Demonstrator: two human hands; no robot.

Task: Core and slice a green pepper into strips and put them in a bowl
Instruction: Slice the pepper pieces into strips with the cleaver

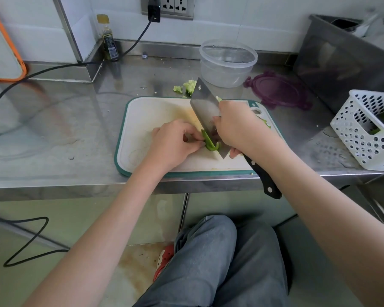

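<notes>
A narrow, curved piece of glossy green pepper point(210, 141) lies flat just beside the left hand point(175, 142) fingertips, touching the broad steel cleaver blade point(205, 108). The clear round plastic bowl point(228, 62) stands upright well beyond the right hand point(239, 127).

Shiny steel counter point(53, 120), matt plastic board point(146, 116), clear plastic bowl point(227, 63), prob. plastic basket point(359, 134)
</notes>
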